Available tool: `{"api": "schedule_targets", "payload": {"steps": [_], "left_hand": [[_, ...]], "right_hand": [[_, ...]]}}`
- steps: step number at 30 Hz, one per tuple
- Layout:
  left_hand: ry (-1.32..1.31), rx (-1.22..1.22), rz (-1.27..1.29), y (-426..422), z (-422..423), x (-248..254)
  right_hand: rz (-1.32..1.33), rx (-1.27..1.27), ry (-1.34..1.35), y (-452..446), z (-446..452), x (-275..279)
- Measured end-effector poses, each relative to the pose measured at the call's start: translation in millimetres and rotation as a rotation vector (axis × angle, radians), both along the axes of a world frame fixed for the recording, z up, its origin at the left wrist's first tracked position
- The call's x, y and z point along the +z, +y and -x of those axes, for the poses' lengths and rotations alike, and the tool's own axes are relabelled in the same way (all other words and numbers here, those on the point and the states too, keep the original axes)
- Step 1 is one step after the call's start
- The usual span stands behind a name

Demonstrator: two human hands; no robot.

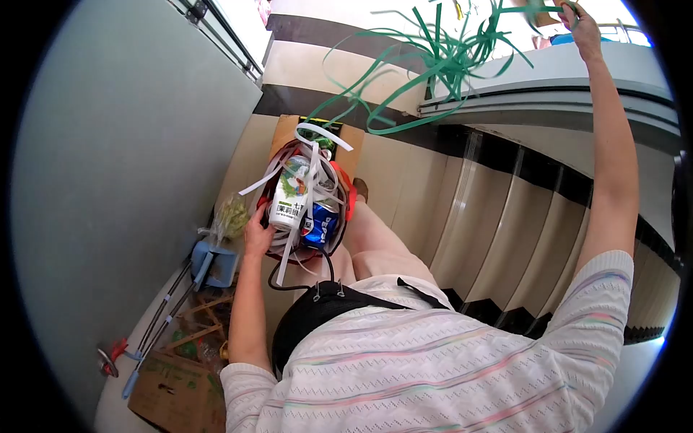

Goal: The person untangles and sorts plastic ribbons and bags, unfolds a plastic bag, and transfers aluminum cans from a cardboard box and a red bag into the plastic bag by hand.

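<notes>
The raised right hand [582, 30] was clamped on green strips [451, 66] hanging beyond the bag [349, 189]; the left hand [258, 229] touched the bag's side, whether gripping I couldn't tell; a blue can [320, 225] and white strips [313, 173] lay inside.

Big flat grey door panel [137, 144] taking up left side, shiny silver-and-red piece [112, 357] near its bottom, can't make out what. Light-blue plastic dustpan [225, 267] beside it — long dark poles [163, 310] slanting down-left from there. Crumpled clear plastic bag with yellowish-green stuff inside [232, 216] just past dustpan. Brown cardboard box [177, 390] lower left. Off right — beige stairs with black edging [491, 224].
</notes>
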State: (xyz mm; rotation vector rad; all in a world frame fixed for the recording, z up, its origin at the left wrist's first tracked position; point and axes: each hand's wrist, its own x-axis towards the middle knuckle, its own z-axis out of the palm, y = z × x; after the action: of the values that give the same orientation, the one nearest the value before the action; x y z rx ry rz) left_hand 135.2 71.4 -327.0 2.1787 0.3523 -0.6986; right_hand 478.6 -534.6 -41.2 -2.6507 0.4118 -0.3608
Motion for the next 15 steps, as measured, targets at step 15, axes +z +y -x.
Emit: {"api": "schedule_targets", "payload": {"steps": [15], "left_hand": [[-0.043, 0.042, 0.092, 5, 7, -10]], "right_hand": [[-0.446, 0.323, 0.947, 131, 227, -294]]}}
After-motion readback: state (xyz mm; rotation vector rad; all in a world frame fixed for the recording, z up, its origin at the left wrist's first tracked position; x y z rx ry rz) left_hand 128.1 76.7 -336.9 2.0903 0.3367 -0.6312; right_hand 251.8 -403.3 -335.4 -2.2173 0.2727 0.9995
